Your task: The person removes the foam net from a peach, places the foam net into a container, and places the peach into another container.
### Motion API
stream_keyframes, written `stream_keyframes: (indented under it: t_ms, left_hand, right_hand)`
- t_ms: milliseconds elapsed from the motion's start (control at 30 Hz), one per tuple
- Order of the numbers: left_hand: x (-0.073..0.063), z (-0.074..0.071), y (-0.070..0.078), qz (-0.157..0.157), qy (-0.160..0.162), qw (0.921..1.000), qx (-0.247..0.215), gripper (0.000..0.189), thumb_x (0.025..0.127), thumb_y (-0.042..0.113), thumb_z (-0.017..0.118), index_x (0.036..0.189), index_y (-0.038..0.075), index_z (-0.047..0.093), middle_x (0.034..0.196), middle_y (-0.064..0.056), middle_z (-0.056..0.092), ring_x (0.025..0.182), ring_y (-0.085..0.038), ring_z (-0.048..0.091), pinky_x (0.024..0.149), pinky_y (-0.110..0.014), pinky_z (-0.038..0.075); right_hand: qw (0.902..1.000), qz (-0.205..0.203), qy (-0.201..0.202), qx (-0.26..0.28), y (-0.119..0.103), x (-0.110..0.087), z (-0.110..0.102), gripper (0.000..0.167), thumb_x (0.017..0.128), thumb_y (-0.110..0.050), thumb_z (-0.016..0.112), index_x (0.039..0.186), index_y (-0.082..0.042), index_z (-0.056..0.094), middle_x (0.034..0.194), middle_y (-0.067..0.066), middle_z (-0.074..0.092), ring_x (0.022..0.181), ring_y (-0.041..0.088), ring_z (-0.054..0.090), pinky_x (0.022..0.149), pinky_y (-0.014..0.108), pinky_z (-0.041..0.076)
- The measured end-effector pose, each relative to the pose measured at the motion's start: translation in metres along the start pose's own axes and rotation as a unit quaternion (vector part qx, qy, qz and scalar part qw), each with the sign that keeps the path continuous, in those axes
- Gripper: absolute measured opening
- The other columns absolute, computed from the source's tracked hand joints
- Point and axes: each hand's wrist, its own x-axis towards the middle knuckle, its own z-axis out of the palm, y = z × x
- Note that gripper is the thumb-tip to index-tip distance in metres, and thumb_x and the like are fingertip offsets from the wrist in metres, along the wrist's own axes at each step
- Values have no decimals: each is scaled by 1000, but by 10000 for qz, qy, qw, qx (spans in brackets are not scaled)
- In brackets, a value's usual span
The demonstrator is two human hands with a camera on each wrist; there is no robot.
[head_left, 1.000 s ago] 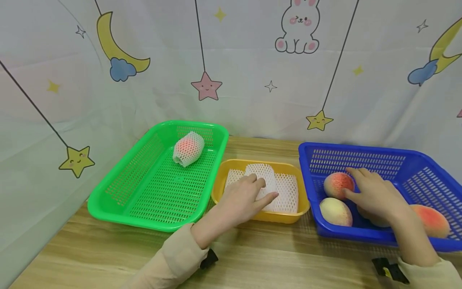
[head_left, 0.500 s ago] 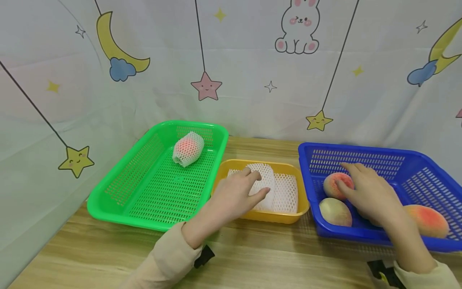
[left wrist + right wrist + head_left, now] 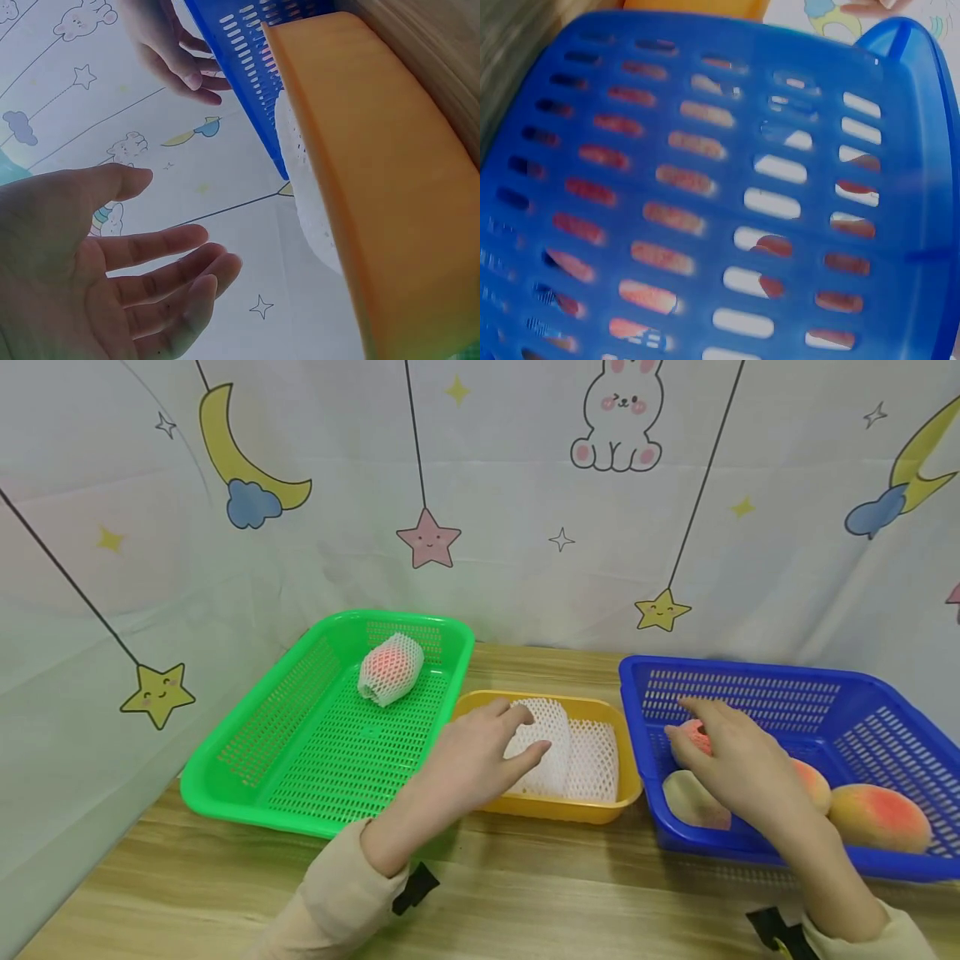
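Note:
My left hand (image 3: 476,752) hovers over the left side of the yellow basket (image 3: 562,810), thumb and fingers apart and holding nothing. White foam net sleeves (image 3: 543,747) lie in that basket. In the left wrist view the left hand (image 3: 142,277) has loosely bent fingers, clear of the basket wall. My right hand (image 3: 738,760) is above the blue basket (image 3: 742,668), fingers spread over a red peach (image 3: 697,735) that it partly covers. A pale peach (image 3: 692,800) lies below its thumb. Two more peaches, one (image 3: 881,818) orange-red, lie right of the wrist.
A green basket (image 3: 225,802) stands at the left with one peach in a foam net (image 3: 392,668). A white cloth (image 3: 525,593) with printed stars hangs behind the wooden table (image 3: 525,885). The blue side wall (image 3: 727,187) fills the right wrist view.
My left hand has drawn back left and toward me, off the foam nets. The right hand has shifted left over the red peach, uncovering a peach behind it.

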Motion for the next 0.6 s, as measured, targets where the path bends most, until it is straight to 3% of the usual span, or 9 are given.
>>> stream_keyframes:
  t_ms: [333,600]
  left_hand:
    - [-2,-8,0,-116,-9,9999,-98,37,92,43,59,112,12,65,102,-4,68,90,-16,64,68,-31,52]
    - [-4,-14,-2,-85,63,9999,-109,36,92,43,60,111,13,66,99,-3,67,86,-13,62,65,-29,49]
  right_hand:
    - [9997,-96,5,223,-19,-2,10,65,99,-50,40,143,-2,41,132,23,56,112,42,59,88,61,47]
    - [9992,-38,18,391,-29,-2,19,69,98,-52,41,145,-2,36,130,23,58,111,39,61,88,58,49]
